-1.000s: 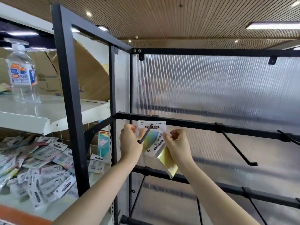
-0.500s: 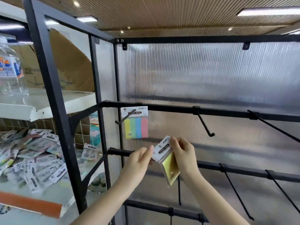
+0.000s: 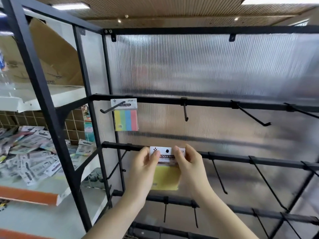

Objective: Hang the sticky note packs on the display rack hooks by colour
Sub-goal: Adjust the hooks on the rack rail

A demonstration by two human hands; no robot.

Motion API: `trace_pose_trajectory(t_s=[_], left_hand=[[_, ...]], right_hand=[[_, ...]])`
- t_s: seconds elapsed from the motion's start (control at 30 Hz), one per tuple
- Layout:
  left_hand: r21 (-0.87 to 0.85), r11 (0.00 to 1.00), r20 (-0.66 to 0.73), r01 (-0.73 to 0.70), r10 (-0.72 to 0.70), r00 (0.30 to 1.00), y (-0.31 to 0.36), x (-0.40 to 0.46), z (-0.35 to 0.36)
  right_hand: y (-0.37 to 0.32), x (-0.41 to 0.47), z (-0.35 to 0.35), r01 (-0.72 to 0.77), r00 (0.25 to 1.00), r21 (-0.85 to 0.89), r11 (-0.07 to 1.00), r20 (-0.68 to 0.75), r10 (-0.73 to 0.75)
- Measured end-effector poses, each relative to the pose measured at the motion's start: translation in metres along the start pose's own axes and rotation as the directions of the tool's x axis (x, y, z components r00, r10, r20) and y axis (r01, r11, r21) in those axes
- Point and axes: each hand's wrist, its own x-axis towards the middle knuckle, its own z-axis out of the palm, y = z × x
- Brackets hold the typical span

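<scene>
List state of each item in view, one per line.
multicolour pack: hung on the top-rail left hook.
yellow pack: held at the second rail, not visibly hung.
left hand: pinching the pack's header card.
right hand: pinching the header's other side.
other hooks: bare.
loose packs: piled on the side shelf.

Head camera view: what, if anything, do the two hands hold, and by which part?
Both the left hand and right hand pinch the yellow sticky note pack by its white card header, one at each side.
</scene>
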Motion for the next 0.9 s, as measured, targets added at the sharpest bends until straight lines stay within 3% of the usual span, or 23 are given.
trace_pose_trajectory(t_s=[0.33,0.53,0.9], left_hand=[[-0.083,0.985,0.003,-0.148,0.149,0.989,0.043,-0.007,0.019],[-0.105,0.97,0.01,-0.219,0.222,0.975,0.057,0.019,0.027],[-0.068,0.964,0.024,-0.257,0.259,0.966,0.052,0.056,0.032]], right_hand=[[-0.043,-0.011,-0.029,0.148,0.987,0.059,0.987,-0.079,-0.143],[-0.057,0.01,-0.033,0.23,0.963,-0.047,0.972,-0.131,-0.234],[-0.057,0.038,-0.032,0.228,0.963,-0.046,0.973,-0.133,-0.232]])
